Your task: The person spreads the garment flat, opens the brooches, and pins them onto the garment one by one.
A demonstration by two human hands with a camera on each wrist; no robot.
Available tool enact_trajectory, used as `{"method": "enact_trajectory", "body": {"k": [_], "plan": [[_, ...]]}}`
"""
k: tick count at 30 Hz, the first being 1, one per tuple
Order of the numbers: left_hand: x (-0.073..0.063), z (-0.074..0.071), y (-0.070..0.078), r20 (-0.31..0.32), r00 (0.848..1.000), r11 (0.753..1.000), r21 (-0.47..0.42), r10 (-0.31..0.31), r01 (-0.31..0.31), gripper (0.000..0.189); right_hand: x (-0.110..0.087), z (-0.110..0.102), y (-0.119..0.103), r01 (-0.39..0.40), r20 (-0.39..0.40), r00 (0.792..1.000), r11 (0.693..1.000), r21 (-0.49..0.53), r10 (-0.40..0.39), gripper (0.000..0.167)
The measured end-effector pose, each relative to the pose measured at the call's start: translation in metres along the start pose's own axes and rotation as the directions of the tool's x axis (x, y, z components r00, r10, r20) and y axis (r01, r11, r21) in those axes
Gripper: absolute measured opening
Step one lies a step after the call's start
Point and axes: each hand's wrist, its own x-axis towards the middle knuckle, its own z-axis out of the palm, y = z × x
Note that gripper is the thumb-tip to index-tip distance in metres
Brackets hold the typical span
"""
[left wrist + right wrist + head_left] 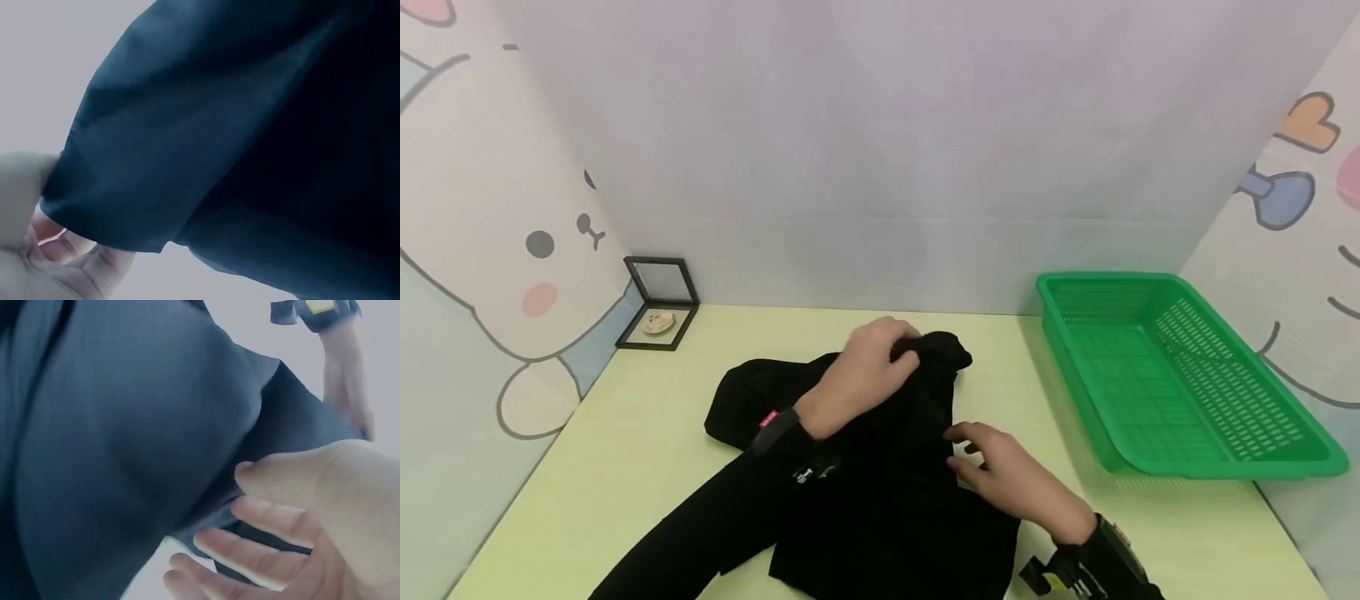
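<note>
Head view: left hand (867, 368) pinches black garment (887, 517); right hand (1006, 473), fingers parted, at its edge; red tag (768, 418), lettering unreadable.

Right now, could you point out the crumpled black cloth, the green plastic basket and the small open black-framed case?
Crumpled black cloth (895, 500): head view, on its lower middle.
Green plastic basket (1150, 392): head view, on its bare floor.
Small open black-framed case (672, 302): head view, where its two frames meet.

Green basket (1157, 367): right side, slotted walls
Black-framed case (647, 345): left of centre, open, small pale object (658, 323) on its base
Pale yellow table (617, 467): lower half
Lilac-grey back wall (880, 150): top centre
Cartoon-printed side walls (467, 183): left and right edges
</note>
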Motion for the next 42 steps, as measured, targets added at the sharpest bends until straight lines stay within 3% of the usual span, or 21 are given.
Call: {"method": "enact_trajectory", "body": {"k": [4,7,9,11,16,19,23,26,28,31,34,35,36,37,38,40,42], "plan": [[-0.014,-0.028,-0.012,-0.152,0.988,0.995,-0.098,-0.021,0.006,0.022,-0.003,-0.011,0.014,-0.085,-0.022,0.996,0.996,0.021,0.085,0.031],[-0.037,-0.051,-0.031,-0.186,0.974,0.986,-0.133,-0.126,0.102,0.023,-0.004,-0.012,0.02,-0.102,-0.024,0.994,0.994,0.036,0.103,0.033],[-0.056,-0.062,-0.048,-0.171,0.962,0.974,-0.121,-0.212,0.193,0.024,-0.005,-0.011,0.023,-0.088,-0.007,0.996,0.995,0.052,0.088,0.032],[-0.076,-0.069,-0.066,-0.128,0.948,0.955,-0.088,-0.292,0.283,0.025,-0.006,-0.007,0.023,-0.068,0.029,0.997,0.995,0.074,0.066,0.031],[-0.115,-0.073,-0.102,0.0,0.904,0.904,0.036,-0.427,0.427,0.028,-0.008,0.005,0.019,-0.001,0.184,0.982,0.987,0.164,-0.03,0.034],[-0.128,-0.072,-0.114,0.096,0.867,0.872,0.068,-0.49,0.485,0.025,-0.008,0.014,0.012,0.009,0.273,0.959,0.975,0.224,-0.071,0.039],[-0.133,-0.064,-0.122,0.195,0.831,0.853,0.078,-0.521,0.517,0.022,-0.006,0.025,-0.001,0.018,0.359,0.926,0.965,0.262,-0.114,0.054],[-0.13,-0.054,-0.121,0.229,0.819,0.843,0.017,-0.526,0.537,0.028,-0.004,0.033,-0.01,0.056,0.383,0.91,0.964,0.261,-0.157,0.068],[-0.128,-0.045,-0.117,0.27,0.81,0.825,-0.086,-0.521,0.559,0.032,-0.004,0.038,-0.017,0.089,0.382,0.906,0.963,0.254,-0.184,0.075],[-0.124,-0.028,-0.109,0.383,0.787,0.741,-0.3,-0.484,0.601,0.042,-0.001,0.044,-0.026,0.114,0.363,0.911,0.967,0.229,-0.194,0.077],[-0.12,-0.014,-0.101,0.49,0.768,0.651,-0.431,-0.413,0.625,0.047,0.001,0.047,-0.034,0.119,0.36,0.915,0.975,0.185,-0.18,0.074],[-0.117,-0.011,-0.098,0.508,0.765,0.654,-0.428,-0.395,0.623,0.046,0.002,0.048,-0.036,0.12,0.359,0.917,0.978,0.168,-0.174,0.073],[-0.115,-0.011,-0.094,0.513,0.765,0.682,-0.398,-0.389,0.614,0.048,0.002,0.048,-0.038,0.12,0.36,0.918,0.982,0.149,-0.167,0.071],[-0.112,-0.012,-0.091,0.507,0.773,0.731,-0.347,-0.382,0.588,0.05,0.002,0.049,-0.038,0.126,0.361,0.918,0.984,0.129,-0.165,0.07],[-0.108,-0.015,-0.087,0.491,0.787,0.788,-0.279,-0.374,0.549,0.05,0.002,0.05,-0.038,0.13,0.358,0.92,0.985,0.111,-0.162,0.069],[-0.099,-0.024,-0.079,0.447,0.812,0.871,-0.131,-0.375,0.474,0.056,0.001,0.052,-0.038,0.137,0.348,0.924,0.987,0.087,-0.159,0.067],[-0.089,-0.034,-0.069,0.394,0.846,0.92,0.001,-0.36,0.391,0.063,0.0,0.054,-0.036,0.14,0.344,0.925,0.987,0.079,-0.159,0.066]]}}
